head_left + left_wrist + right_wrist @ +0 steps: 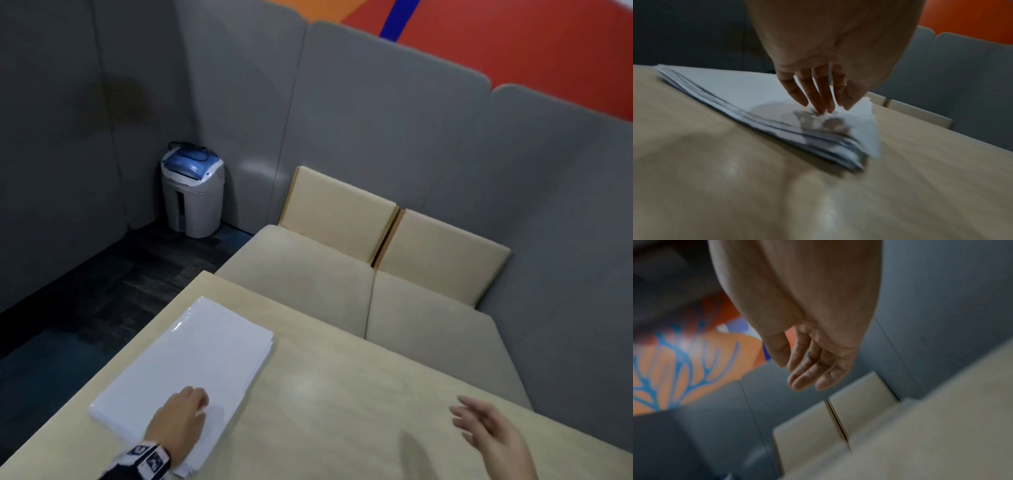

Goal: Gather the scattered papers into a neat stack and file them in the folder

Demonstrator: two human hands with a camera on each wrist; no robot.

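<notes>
left hand is down on the one white stack of papers in a glossy clear folder, fingers straight and slightly spread, tips pressing the top sheet near the stack's near right corner, nothing curled round it. the wrist view shows the sheet edges layered and a little fanned at that corner; too blurred to count the sheets. a black-and-white patterned cuff sits at that wrist. the stack lies along the left edge of the pale wooden table, its far end close to the table's far left corner. right hand hangs in the air above the table's right side, well apart from the stack, palm open, fingers loose and slightly bent, holding nothing and touching nothing. so two hands, one stack. beyond the table's far edge, two beige seat cushions with two tan back pads against grey partition panels, and one grey bin with a blue lid stands on the dark floor in the corner.
</notes>
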